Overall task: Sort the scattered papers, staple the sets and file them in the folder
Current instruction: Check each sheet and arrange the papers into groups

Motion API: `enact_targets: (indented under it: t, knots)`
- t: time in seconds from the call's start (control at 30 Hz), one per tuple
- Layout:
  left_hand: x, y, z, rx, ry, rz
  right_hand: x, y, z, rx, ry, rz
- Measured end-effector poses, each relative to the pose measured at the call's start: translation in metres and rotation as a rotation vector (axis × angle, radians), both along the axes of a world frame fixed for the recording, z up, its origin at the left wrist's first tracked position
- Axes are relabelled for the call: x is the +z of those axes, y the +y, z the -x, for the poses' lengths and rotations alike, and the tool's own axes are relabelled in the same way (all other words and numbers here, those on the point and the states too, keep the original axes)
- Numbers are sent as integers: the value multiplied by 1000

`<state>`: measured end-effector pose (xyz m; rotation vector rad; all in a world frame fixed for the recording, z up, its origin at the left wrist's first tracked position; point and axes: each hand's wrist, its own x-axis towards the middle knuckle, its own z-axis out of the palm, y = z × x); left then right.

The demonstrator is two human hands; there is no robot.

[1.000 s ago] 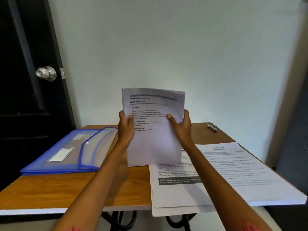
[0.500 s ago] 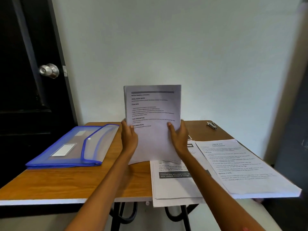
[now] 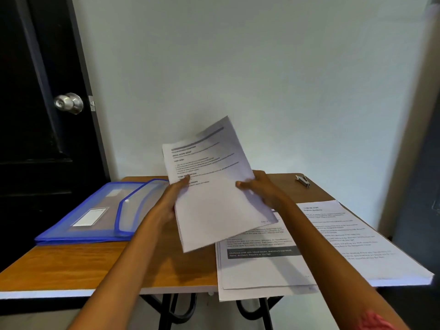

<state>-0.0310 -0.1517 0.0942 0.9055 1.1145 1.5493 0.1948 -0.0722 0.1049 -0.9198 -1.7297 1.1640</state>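
Holding the tilted paper set (image 3: 214,186) pinched at both sides in my left hand (image 3: 170,201) and right hand (image 3: 262,190), I should square its edges on the worktop (image 3: 95,265) before reaching for the stapler (image 3: 302,181).

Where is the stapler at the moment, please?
The stapler lies at the table's far right corner, beyond the papers, near the wall.

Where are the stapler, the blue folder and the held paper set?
stapler (image 3: 302,181): head view, middle of its body.
blue folder (image 3: 95,210): head view, front panel by the label.
held paper set (image 3: 214,186): head view, middle of the top sheet.
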Motion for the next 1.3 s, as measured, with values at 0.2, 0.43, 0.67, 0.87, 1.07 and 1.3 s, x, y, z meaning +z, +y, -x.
enact_targets:
  t: [0.2, 0.43, 0.67, 0.87, 1.07, 1.3]
  knots:
    - [-13, 12, -2, 319, 24, 9, -14, 0, -16, -74, -55, 122]
    - [-14, 8, -13, 386, 144, -75, -30, -13, -22, -12, -75, 190]
    - [10, -2, -24, 340, 340, -251, -30, -17, 4, -162, 158, -30]
    - [-53, -3, -25, 393, 409, -78, -76, -20, 17, -182, 72, -12]
    - [-57, 16, -9, 371, 463, 59, -53, -3, 23, -132, -114, -66]
    - [-40, 46, 44, 269, 940, 266, -47, 30, 41, -172, -265, 116]
